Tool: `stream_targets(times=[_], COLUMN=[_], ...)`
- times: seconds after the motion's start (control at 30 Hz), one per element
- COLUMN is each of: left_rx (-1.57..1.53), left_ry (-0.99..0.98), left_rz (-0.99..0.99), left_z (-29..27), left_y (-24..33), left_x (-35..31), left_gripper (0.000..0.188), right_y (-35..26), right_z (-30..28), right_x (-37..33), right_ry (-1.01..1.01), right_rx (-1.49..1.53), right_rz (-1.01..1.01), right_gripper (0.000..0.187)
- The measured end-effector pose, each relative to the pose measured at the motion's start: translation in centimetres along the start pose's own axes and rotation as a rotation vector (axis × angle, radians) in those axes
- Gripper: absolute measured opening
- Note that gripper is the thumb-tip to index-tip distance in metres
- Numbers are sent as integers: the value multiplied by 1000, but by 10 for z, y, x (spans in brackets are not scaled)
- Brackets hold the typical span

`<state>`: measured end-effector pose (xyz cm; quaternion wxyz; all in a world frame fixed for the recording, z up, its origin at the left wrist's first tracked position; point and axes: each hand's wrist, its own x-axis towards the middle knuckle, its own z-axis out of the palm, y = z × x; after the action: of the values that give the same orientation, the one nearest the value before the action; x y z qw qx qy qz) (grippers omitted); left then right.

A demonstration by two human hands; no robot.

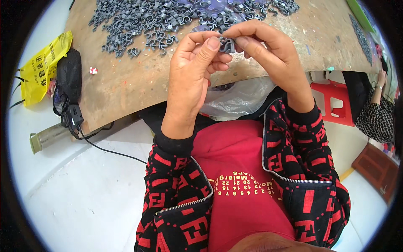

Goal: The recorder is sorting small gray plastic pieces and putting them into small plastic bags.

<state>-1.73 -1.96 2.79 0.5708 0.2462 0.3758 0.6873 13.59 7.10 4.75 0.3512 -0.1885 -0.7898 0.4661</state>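
Note:
My left hand (196,59) and my right hand (268,48) meet over the near part of the table. Between their fingertips is a small grey plastic clip (227,45) with curved arms. The left thumb and forefinger pinch it from one side, while the right thumb and forefinger close on its other side. Fingers cover part of the clip, so its full shape is hidden. Beyond my hands, a large heap of similar grey clips (155,21) spreads over the far side of the table.
The wooden table (126,80) has a curved-looking near edge. A translucent plastic bag (235,101) hangs below it at my lap. To the left are a yellow bag (44,69), a black pouch (69,75) and a cable. Another person's arm (378,90) and a red stool (331,101) are at right.

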Motion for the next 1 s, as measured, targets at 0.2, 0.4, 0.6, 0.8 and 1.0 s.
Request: stream_targets(times=[0.2,0.4,0.6,0.8,1.0], left_rx=[40,222,228,322,341], left_ry=[17,-12,-24,4,-27], left_rz=[20,105,156,272,247], left_z=[-1,5,4,11,11], left_y=[4,6,3,4,2], left_x=[1,-2,-2,-4,-3], left_gripper=[21,23,24,28,29], right_y=[-7,6,18,23,17], right_z=[4,2,7,13,21], right_x=[2,-2,-4,-8,-10], right_ry=[-55,3,-17,-16,92], right_rx=[-318,155,554,712,528], right_rz=[-182,78,202,262,178], right_gripper=[18,15,16,20,16])
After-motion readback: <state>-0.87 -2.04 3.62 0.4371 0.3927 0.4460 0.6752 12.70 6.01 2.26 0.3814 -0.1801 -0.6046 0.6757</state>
